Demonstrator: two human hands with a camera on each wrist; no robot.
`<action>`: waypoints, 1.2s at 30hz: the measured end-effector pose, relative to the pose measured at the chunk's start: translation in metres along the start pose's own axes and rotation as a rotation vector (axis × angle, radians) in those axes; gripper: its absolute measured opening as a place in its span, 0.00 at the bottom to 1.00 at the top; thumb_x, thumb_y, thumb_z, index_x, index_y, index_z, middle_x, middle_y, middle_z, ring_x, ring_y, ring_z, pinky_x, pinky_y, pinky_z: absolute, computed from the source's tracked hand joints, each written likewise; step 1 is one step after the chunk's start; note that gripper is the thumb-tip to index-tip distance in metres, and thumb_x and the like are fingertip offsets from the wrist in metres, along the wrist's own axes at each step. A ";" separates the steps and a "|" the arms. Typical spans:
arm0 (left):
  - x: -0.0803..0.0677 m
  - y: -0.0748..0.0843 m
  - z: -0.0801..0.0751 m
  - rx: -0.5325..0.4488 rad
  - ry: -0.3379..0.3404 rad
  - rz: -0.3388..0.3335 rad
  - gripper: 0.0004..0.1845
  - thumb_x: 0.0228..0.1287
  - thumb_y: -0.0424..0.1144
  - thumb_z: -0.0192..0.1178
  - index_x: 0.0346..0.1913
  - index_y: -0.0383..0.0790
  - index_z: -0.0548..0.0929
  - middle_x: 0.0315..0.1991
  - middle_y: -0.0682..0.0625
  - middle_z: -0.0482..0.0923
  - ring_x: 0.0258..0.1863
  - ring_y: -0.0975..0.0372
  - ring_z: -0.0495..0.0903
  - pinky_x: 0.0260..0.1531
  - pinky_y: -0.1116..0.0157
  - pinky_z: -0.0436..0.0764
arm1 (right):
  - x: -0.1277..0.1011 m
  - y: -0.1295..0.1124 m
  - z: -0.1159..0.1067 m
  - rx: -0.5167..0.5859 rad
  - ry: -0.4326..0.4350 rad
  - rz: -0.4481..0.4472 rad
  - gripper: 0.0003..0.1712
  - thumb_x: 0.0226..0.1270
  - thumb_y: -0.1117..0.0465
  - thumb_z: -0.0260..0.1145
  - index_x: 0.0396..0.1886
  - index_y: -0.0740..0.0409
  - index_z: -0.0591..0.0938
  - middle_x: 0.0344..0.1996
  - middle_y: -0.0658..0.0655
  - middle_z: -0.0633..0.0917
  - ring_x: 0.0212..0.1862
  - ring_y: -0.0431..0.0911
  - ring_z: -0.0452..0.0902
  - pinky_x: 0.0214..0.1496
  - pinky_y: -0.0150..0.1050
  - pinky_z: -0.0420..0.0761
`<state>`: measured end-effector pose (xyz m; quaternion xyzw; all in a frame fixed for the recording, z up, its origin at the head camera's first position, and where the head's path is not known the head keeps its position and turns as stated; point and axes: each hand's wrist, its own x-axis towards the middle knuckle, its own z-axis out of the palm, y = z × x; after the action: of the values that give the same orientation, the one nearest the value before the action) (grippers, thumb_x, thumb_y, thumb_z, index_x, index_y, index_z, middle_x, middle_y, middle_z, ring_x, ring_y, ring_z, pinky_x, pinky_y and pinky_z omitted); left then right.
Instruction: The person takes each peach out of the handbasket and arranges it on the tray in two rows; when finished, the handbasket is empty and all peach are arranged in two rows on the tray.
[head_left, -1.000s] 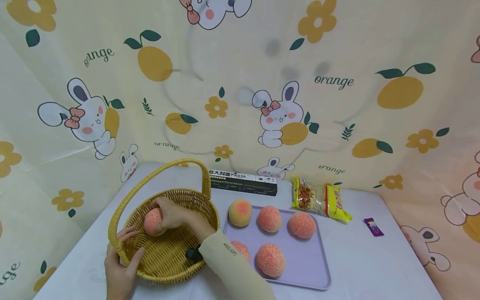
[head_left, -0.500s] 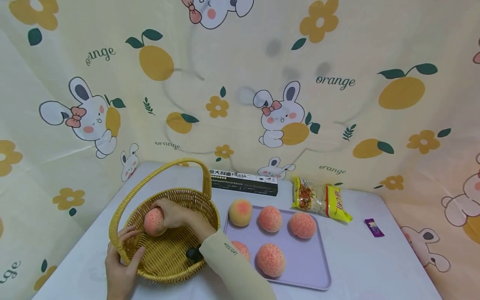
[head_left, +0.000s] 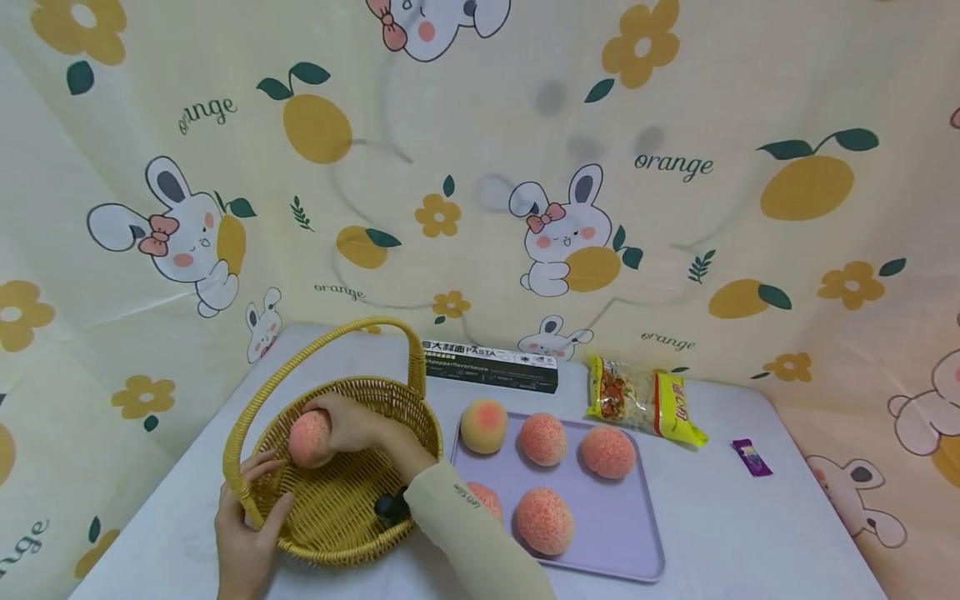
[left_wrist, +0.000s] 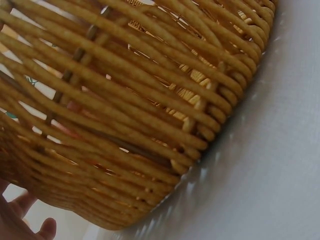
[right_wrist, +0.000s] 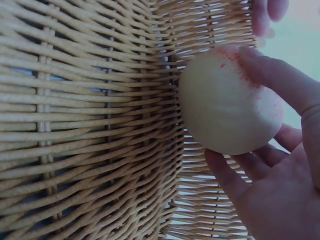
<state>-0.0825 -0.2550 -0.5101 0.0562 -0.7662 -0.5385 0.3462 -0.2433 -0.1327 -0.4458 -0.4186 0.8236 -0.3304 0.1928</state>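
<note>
My right hand [head_left: 352, 423] reaches inside the yellow wicker basket [head_left: 341, 554] and grips a pink, speckled peach [head_left: 309, 439]. In the right wrist view the peach [right_wrist: 225, 105] shows a pale cream side; the thumb lies on one side of it, fingers on the other, close to the woven wall. At the basket's near left, my left hand [head_left: 247, 525] holds the rim by the base of the arched handle, thumb inside. The left wrist view shows mostly basket weave [left_wrist: 110, 100], with a few fingertips [left_wrist: 47, 229] at the lower left corner.
Right of the basket, a lilac tray [head_left: 607, 533] bears several peaches, one partly behind the right sleeve [head_left: 472, 525]. Behind stand a black pasta box [head_left: 495, 371] and a yellow noodle packet [head_left: 645, 400]. A small purple packet [head_left: 752, 457] lies far right. Patterned cloth [head_left: 480, 167] hangs behind the table.
The whole head view has shifted slightly. Within the basket, the right hand and peach have risen very little, if at all; the left hand keeps its hold on the rim.
</note>
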 end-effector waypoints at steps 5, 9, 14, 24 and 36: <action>-0.001 -0.001 0.002 -0.009 0.007 0.026 0.26 0.48 0.14 0.66 0.54 0.27 0.80 0.58 0.40 0.76 0.62 0.62 0.66 0.61 0.74 0.60 | -0.005 -0.003 -0.007 0.022 0.022 -0.026 0.36 0.58 0.65 0.74 0.67 0.58 0.74 0.62 0.52 0.77 0.57 0.39 0.75 0.50 0.28 0.76; 0.000 -0.001 0.003 -0.010 0.004 0.040 0.26 0.49 0.14 0.66 0.54 0.28 0.80 0.58 0.40 0.76 0.62 0.62 0.66 0.61 0.74 0.60 | -0.008 -0.006 -0.014 0.058 0.049 -0.050 0.36 0.58 0.63 0.74 0.67 0.57 0.74 0.61 0.52 0.77 0.56 0.38 0.75 0.48 0.28 0.77; 0.000 0.001 0.003 0.003 -0.001 0.016 0.25 0.52 0.15 0.65 0.56 0.28 0.79 0.59 0.40 0.75 0.63 0.64 0.65 0.62 0.74 0.59 | -0.013 -0.009 -0.023 0.106 0.090 -0.038 0.38 0.57 0.62 0.76 0.68 0.57 0.73 0.60 0.52 0.77 0.52 0.37 0.76 0.45 0.28 0.77; -0.001 0.003 0.000 0.010 -0.001 0.016 0.26 0.51 0.15 0.66 0.55 0.29 0.80 0.60 0.40 0.75 0.63 0.63 0.65 0.61 0.75 0.60 | -0.031 -0.014 -0.040 0.224 0.111 -0.020 0.41 0.55 0.60 0.77 0.69 0.56 0.73 0.64 0.53 0.73 0.50 0.37 0.75 0.44 0.29 0.79; -0.001 0.007 0.000 0.031 0.002 -0.026 0.23 0.54 0.17 0.65 0.55 0.28 0.79 0.60 0.39 0.75 0.63 0.65 0.65 0.60 0.75 0.61 | -0.064 -0.001 -0.061 0.277 0.170 -0.060 0.39 0.54 0.62 0.77 0.67 0.58 0.74 0.63 0.53 0.75 0.53 0.39 0.75 0.47 0.32 0.80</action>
<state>-0.0793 -0.2515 -0.5046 0.0722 -0.7731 -0.5311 0.3391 -0.2423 -0.0571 -0.3991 -0.3830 0.7706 -0.4808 0.1686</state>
